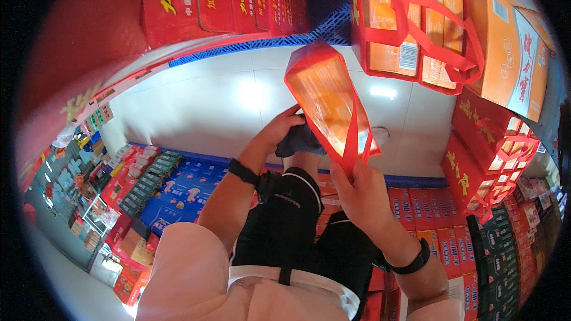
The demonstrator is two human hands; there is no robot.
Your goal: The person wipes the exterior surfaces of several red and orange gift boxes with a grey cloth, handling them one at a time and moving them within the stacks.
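A red gift bag with an orange carton inside is tilted in front of me. My right hand is closed round the red straps at its near end. At the bag's left edge, my left hand grips its side with the fingertips; part of these fingers is hidden. Below that hand is a dark grey shape, either a shoe or cloth; I cannot tell which. Two joined red bags with orange cartons and looped handles stand beyond, to the right.
Red cartons are stacked on a blue plastic pallet at the far left. An orange box and more red gift bags stand at right. Blue and red packages line the lower left. Pale tiled floor lies between.
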